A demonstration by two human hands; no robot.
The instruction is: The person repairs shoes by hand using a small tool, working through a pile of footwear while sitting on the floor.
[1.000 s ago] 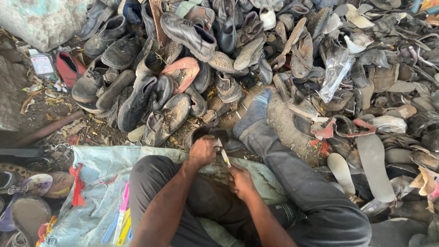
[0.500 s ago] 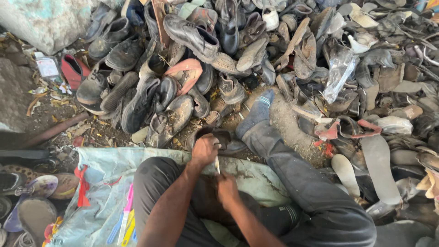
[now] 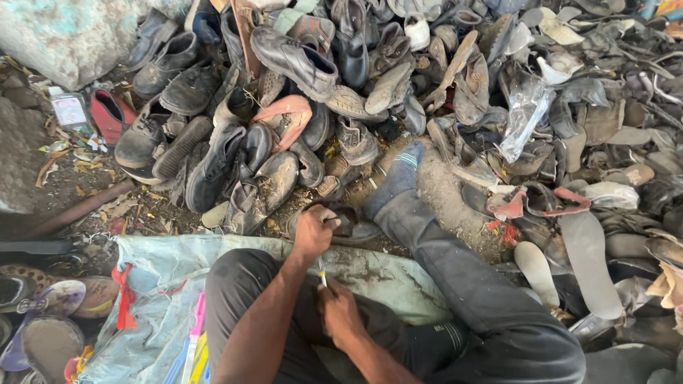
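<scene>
— Where are your hands now?

— Your left hand (image 3: 313,231) is closed on the dark worn shoe (image 3: 341,222) and presses it down on the ground, just past the far edge of the pale plastic sack (image 3: 163,284) you sit on. Your right hand (image 3: 340,313) is closed around a thin pale blade (image 3: 321,272); I think it is a small knife, but it is too slim in this view to be sure. Its tip points up toward the shoe.

— So which step is this?

— I judge you are at the cutting step: the shoe is fixed by one hand and the tool stands just beside it, between your knees. Whether the blade touches the shoe already, I cannot tell.

— What does the next move ask from you?

— A firm hold with the left hand, and the edge guided away from those fingers, because they lie near the cut line.

— And around you?

— Your right leg with the blue sock (image 3: 398,174) stretches beside the shoe. Beyond it lies the large heap of old shoes (image 3: 299,64), and loose soles (image 3: 587,259) lie toward the right.
</scene>
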